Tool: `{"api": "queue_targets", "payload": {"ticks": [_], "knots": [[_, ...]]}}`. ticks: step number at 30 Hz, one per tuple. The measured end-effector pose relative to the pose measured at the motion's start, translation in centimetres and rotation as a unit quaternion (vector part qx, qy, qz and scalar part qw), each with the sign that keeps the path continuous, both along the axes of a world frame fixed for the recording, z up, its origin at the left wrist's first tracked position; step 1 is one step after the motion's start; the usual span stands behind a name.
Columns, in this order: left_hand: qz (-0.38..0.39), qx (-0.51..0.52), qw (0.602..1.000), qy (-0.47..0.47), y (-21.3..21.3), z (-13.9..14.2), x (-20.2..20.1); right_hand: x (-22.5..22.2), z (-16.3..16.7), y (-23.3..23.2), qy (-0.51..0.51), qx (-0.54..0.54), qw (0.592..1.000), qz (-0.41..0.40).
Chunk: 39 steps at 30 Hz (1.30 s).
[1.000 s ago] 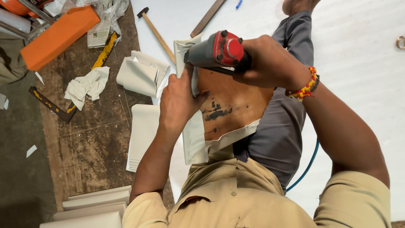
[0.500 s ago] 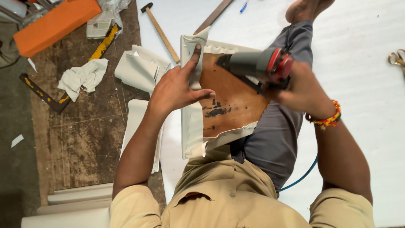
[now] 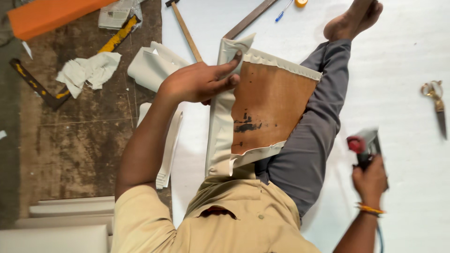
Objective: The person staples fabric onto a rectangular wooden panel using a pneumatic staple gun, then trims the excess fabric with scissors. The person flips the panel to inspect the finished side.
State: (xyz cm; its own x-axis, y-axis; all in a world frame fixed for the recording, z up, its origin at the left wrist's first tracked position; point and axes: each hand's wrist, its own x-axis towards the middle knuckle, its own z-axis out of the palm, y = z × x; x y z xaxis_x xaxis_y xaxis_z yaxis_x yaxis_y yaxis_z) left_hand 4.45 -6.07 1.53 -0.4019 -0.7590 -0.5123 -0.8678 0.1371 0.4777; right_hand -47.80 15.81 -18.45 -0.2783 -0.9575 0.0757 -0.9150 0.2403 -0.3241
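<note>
A brown board (image 3: 274, 107), propped on the lap, is wrapped in cream fabric (image 3: 220, 136) along three visible edges; the corner fold is pinched flat by the left hand (image 3: 199, 83). The staple gun (image 3: 368, 147) is gripped aside in the closed right hand (image 3: 371, 180), so fastening seems unfinished.

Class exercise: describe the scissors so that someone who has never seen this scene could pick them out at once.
Start from the big white sheet covering the floor, and go to its far right edge. There, beyond the right hand gripping a red-capped power tool, lie the scissors: brass-coloured loop handles and dark blades, lying alone.
</note>
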Motion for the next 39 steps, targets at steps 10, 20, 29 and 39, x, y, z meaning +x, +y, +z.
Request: {"api": "queue_targets", "payload": {"ticks": [10,20,29,39], "knots": [[-0.042,0.013,0.996,0.076,-1.6,1.7,-3.3,4.1,-9.4,5.0,0.201,0.064,0.964,-0.163],[-0.173,-0.085,0.979,0.064,-1.1,6.1,-12.0,19.7,12.8,-13.2,-0.543,-0.142,0.81,0.171],[-0.145,-0.123,0.971,0.147,-1.4,7.5,-16.7,23.1,18.5,-13.3,-0.527,-0.175,0.828,0.075],[0.01,-0.074,0.723,0.687,-1.5,-11.2,-15.6,22.2,16.2,-14.4,-0.419,-0.275,0.863,0.068]]}}
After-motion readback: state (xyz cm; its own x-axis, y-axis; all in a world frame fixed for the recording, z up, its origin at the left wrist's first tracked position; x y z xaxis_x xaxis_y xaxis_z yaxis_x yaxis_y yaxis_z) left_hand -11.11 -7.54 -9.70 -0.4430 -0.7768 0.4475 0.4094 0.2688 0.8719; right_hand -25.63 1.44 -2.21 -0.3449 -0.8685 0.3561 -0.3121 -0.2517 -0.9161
